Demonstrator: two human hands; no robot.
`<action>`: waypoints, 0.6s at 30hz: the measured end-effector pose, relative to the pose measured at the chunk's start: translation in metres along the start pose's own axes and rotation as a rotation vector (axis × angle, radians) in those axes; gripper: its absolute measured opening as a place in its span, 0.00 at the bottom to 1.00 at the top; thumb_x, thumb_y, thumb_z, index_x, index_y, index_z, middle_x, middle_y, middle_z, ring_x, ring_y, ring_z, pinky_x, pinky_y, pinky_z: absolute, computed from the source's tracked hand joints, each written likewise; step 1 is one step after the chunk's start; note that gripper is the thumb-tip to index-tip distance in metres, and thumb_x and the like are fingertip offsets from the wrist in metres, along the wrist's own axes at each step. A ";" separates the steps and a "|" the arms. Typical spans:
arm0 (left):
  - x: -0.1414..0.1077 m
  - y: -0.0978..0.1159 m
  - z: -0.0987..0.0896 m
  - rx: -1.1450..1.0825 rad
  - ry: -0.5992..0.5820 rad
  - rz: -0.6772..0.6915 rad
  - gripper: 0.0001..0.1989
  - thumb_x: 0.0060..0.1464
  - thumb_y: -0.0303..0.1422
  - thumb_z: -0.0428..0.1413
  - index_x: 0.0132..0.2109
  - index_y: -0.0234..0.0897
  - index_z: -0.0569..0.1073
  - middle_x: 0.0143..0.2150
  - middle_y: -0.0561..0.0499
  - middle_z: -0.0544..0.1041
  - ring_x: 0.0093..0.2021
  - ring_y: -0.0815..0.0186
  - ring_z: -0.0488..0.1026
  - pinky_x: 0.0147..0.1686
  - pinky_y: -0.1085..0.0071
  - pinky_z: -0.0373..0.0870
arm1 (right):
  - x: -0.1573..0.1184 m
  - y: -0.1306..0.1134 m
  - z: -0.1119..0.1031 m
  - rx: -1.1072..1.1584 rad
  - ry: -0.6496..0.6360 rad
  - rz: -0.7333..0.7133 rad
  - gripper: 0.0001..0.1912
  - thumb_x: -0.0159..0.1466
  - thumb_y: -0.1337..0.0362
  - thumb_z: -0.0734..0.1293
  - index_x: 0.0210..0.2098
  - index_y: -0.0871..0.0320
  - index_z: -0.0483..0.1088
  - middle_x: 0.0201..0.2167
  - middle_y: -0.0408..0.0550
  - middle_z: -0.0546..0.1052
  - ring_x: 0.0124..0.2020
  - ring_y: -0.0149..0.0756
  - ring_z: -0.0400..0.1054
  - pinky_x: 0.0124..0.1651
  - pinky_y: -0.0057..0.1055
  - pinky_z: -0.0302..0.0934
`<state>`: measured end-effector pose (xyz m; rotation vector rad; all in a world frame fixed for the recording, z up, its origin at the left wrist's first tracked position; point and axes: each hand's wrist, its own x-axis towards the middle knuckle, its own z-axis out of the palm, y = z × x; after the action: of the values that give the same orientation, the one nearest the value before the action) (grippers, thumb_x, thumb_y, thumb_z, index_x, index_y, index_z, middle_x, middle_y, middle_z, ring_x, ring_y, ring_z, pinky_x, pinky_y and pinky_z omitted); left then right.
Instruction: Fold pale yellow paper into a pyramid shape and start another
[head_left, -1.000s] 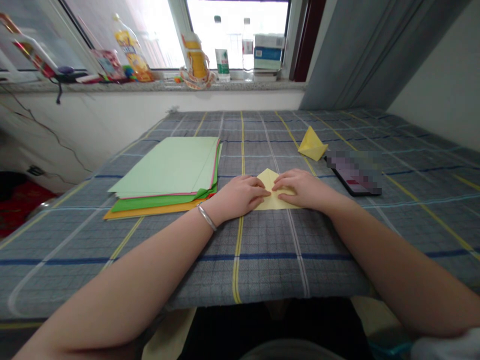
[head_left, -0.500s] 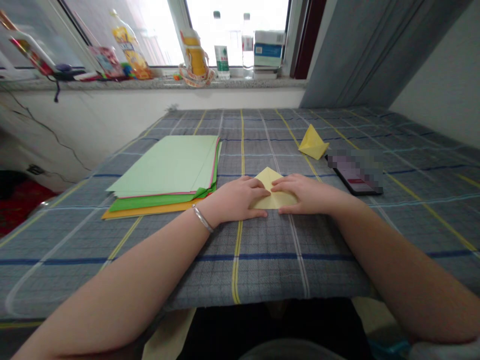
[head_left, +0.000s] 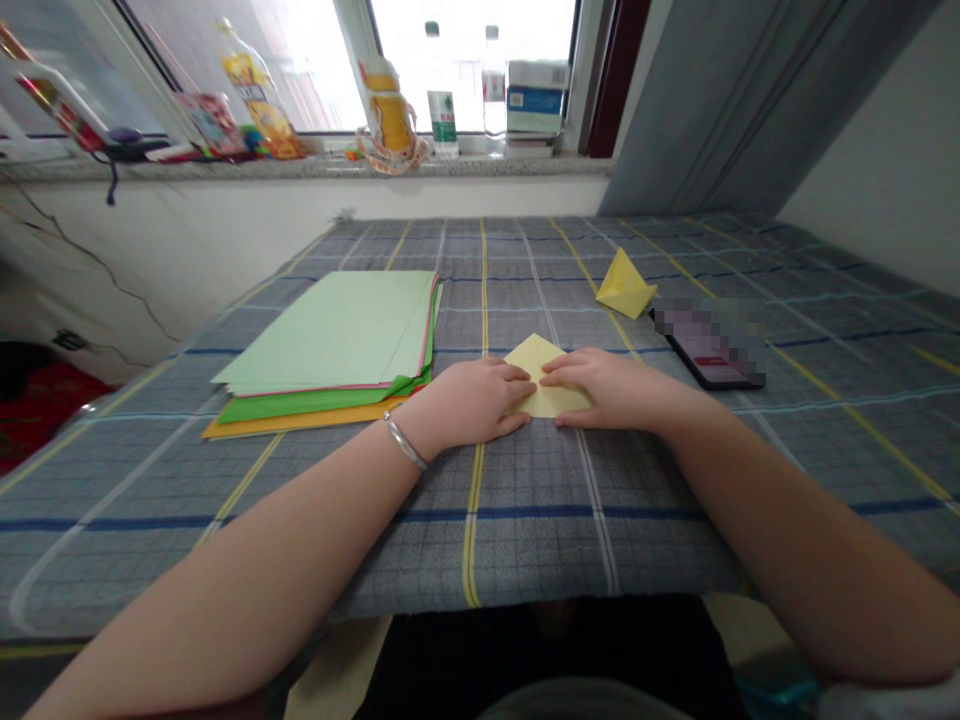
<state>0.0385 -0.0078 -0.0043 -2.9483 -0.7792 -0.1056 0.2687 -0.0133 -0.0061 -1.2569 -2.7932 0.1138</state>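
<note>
A small piece of folded pale yellow paper (head_left: pixel 534 352) lies flat on the checked tablecloth, its pointed corner facing away from me. My left hand (head_left: pixel 480 402) rests on its left part, fingers spread and lying flat, with a silver bangle on the wrist. On the paper's right part lies my right hand (head_left: pixel 609 390), its fingers apart and thumb near the lower edge. Neither hand grips the paper. The fingers cover both side corners. Farther back on the right sits a folded yellow paper shape (head_left: pixel 627 286) with an upright point.
A stack of coloured paper (head_left: pixel 337 325), light green on top, lies left of my hands. A dark phone (head_left: pixel 709 350), partly pixelated, lies to the right. Bottles, a yellow cup (head_left: pixel 388 110) and boxes (head_left: pixel 535 100) stand on the windowsill behind the table (head_left: pixel 525 560).
My left hand has shifted very slightly left and toward me on the paper. My right hand is nearly unmoved.
</note>
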 end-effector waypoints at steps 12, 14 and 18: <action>0.004 -0.005 0.001 0.020 0.087 -0.134 0.14 0.64 0.36 0.49 0.42 0.38 0.79 0.40 0.49 0.81 0.40 0.62 0.77 0.41 0.66 0.66 | -0.001 -0.011 -0.009 -0.053 0.011 0.072 0.19 0.60 0.68 0.60 0.47 0.55 0.75 0.48 0.49 0.79 0.47 0.43 0.72 0.44 0.34 0.62; 0.005 -0.006 0.001 0.001 0.085 -0.195 0.16 0.65 0.37 0.48 0.38 0.37 0.79 0.37 0.49 0.81 0.37 0.62 0.76 0.38 0.67 0.65 | -0.001 -0.013 -0.011 -0.106 0.006 0.154 0.17 0.63 0.65 0.59 0.45 0.54 0.76 0.43 0.50 0.80 0.42 0.43 0.74 0.39 0.34 0.60; 0.007 -0.011 0.006 -0.065 0.129 -0.344 0.17 0.63 0.39 0.50 0.35 0.36 0.78 0.32 0.48 0.79 0.34 0.61 0.75 0.34 0.67 0.65 | 0.003 -0.017 -0.013 -0.235 0.034 0.320 0.18 0.67 0.55 0.57 0.45 0.53 0.76 0.37 0.51 0.81 0.36 0.44 0.74 0.31 0.34 0.54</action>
<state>0.0395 0.0055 -0.0084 -2.7980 -1.2744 -0.3464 0.2559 -0.0219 0.0086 -1.7338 -2.6124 -0.2220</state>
